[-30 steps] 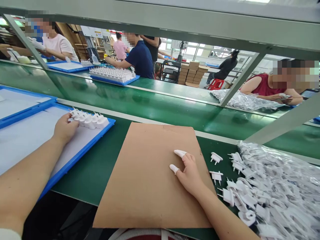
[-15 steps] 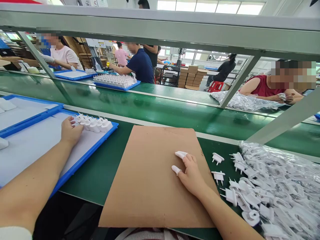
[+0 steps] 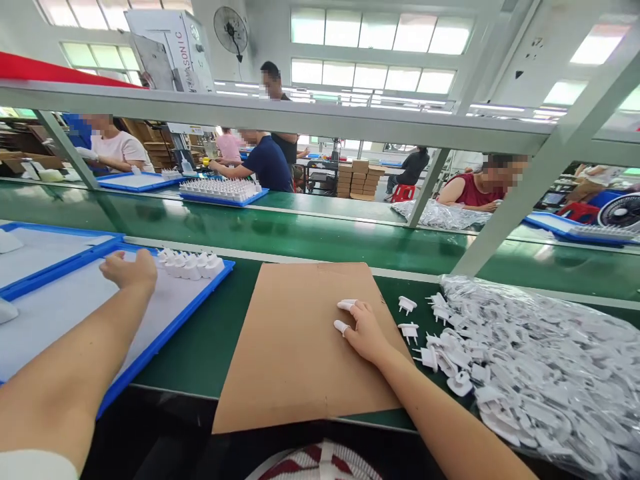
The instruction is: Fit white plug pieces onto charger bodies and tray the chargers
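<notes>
My left hand (image 3: 129,268) hovers over a blue-rimmed tray (image 3: 167,333) lined with white, its fingers loosely bent and partly turned away, with nothing visible in them. Just to its right, a cluster of white plug pieces (image 3: 193,265) stands in rows, pins up, in the tray's far corner. My right hand (image 3: 365,328) rests on a brown cardboard sheet (image 3: 300,347), fingers apart and holding nothing; white finger cots cover its thumb and a fingertip. Beside the sheet lie loose white two-pin plug parts (image 3: 409,331), close to that hand but not touched.
A clear plastic bag (image 3: 550,347) spilling many white parts fills the right side. Another blue tray (image 3: 50,247) lies at far left. Beyond runs a green conveyor belt (image 3: 300,230), under a grey metal frame (image 3: 320,120). Several co-workers sit across it, near a tray of plugs (image 3: 223,190).
My left hand has moved left, away from the plug cluster, which stays standing in the tray. My right hand keeps its place on the cardboard. The head view has tilted up and turned right.
</notes>
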Tool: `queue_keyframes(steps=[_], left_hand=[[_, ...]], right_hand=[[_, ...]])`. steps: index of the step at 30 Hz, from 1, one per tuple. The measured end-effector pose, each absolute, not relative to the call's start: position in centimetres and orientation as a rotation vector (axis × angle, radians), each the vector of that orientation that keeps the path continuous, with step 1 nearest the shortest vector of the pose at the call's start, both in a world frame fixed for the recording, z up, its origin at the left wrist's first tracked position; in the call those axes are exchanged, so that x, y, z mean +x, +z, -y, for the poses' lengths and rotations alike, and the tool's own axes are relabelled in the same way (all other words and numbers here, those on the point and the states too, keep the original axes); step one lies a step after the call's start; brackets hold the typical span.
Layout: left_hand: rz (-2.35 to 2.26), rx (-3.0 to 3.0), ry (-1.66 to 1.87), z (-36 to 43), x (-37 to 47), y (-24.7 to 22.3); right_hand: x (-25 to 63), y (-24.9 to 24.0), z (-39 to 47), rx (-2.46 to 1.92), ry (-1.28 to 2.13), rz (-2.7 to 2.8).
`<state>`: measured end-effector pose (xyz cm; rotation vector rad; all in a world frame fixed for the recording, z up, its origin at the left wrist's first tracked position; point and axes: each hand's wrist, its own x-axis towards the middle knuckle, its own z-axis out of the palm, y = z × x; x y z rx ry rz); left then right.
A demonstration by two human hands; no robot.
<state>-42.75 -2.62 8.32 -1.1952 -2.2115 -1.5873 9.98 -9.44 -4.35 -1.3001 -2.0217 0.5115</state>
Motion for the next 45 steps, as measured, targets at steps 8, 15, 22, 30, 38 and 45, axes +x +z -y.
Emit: queue_keyframes(steps=[8,15,22,30,38,45], left_hand=[[1.633,-1.615,-1.651,1.1,-29.4,15.2],[1.280,-2.847,-1.062,6.3,-13.8,6.1],[1.485,-2.954,-0.742,7.2,-13.9,-1.7],[1.520,-2.948,-0.796,6.8,-15.2,-2.2],[1.448,-2.982,-0.783,6.2,-15.8,-1.9],[1.424,-3.003,-0.795,5.8,-16.0,-2.1]], right_hand=[[9.7,-4.5,9.2,-1.324,0.420,2.061],[9.8,-5.1,8.7,-1.220,0.348,2.041],[10.5,-6.1,7.6,-1.246,0.358,2.021],[10.4,-5.4,7.7,-1.175,0.397,2.128],[10.5,-4.7,7.5,-1.167,0.393,2.192],[10.1,-5.2,7.7,-1.274,0.330,2.146]])
